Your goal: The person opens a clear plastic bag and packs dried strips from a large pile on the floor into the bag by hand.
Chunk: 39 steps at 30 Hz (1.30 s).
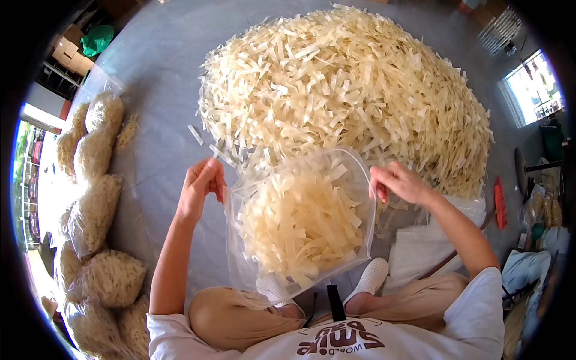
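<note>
A clear plastic bag [354,255] hangs between my hands above my legs, partly filled with pale yellow flat strips [300,222]. My left hand [204,183] is closed in a pinch at the bag's left edge. On the opposite side, the fingers of my right hand [399,182] are pinched at the bag's right edge. Just beyond the bag rises a large heap of the same strips [348,90], spread on the floor.
Several filled clear bags [99,210] are stacked along the left. Flat plastic bags [420,249] lie by my right knee, near a red item [500,203]. Cardboard boxes [72,54] and a green bag [97,40] stand at the far left on the grey floor [159,78].
</note>
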Tool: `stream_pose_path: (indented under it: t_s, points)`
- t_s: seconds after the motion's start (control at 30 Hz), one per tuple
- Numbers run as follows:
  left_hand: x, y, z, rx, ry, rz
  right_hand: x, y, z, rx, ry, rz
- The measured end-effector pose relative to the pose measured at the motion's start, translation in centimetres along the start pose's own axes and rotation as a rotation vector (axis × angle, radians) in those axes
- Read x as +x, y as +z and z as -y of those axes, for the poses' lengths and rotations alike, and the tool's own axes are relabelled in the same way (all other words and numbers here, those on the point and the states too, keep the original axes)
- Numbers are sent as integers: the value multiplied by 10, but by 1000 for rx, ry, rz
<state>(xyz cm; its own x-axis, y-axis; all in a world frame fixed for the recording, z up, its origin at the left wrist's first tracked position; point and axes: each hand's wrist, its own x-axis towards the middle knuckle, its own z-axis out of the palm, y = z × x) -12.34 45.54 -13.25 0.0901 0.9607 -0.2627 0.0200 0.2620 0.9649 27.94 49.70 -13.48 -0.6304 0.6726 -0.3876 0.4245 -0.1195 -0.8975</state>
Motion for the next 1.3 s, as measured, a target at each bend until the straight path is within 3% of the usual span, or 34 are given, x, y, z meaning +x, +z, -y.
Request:
stream_pose_path:
  t_s: [0.03, 0.1, 0.13, 0.17, 0.23, 0.3, 0.37, 0.4, 0.43, 0.5, 0.57, 0.63, 0.7, 0.77, 0.83, 0.9, 0.97, 1.03, 1.1, 1.17, 1.23, 1.3]
  points:
    - [9, -7, 12, -1, -2, 0, 7, -5, -13, 1, 2, 1]
    - [32, -22, 39, 16, -159, -92, 26, -17, -37, 111, -10, -280]
    - [46, -36, 62, 42, -275, -32, 34, -27, -44, -3, 80, -232]
    - [56, -40, 81, 45, -260, -27, 42, -30, -58, -9, 71, -243]
    - [74, -43, 108, 158, -516, -130, 65, -33, -98, -397, 127, -439]
    - [90, -43, 116, 251, -505, -165, 87, -46, -134, -295, 218, -420]
    - [116, -54, 130, 346, -494, -215, 106, -54, -142, -439, 170, -718]
    - [132, -66, 146, 485, -413, -259, 118, -62, -141, -441, 159, -721]
    - [144, -71, 148, 624, -335, -298, 131, -70, -139, -484, 77, -767]
    - [165, -75, 146, 530, -324, -327, 153, -87, -137, -571, -78, -853]
    - [182, -67, 137, 397, -495, -520, 179, -95, -119, -557, -56, -831]
    - [199, -71, 166, 396, -532, -575, 196, -95, -81, -424, -95, -684]
    - [209, -63, 189, 313, -573, -666, 226, -95, -82, -316, -76, -705]
    - [223, -40, 193, 414, -573, -629, 253, -92, -84, -215, 206, -699]
    - [229, -2, 159, 352, -302, -329, 272, -79, -96, -227, 218, -608]
    - [236, 16, 155, 188, -146, -224, 281, -65, -89, -246, 211, -531]
    - [238, 29, 169, 121, -98, -177, 273, -46, -73, -173, 223, -572]
    - [240, 39, 188, 55, -51, -133, 269, -35, -75, -89, 114, -558]
    - [231, 51, 192, 53, -50, -91, 255, -20, -68, 202, -72, -435]
    - [214, 64, 177, 54, -35, -84, 247, -10, -66, 82, -3, -433]
    - [203, 71, 166, -164, -89, 9, 236, 3, -56, 339, 62, -342]
    - [191, 79, 162, -210, -81, 14, 225, 13, -53, 376, 91, -351]
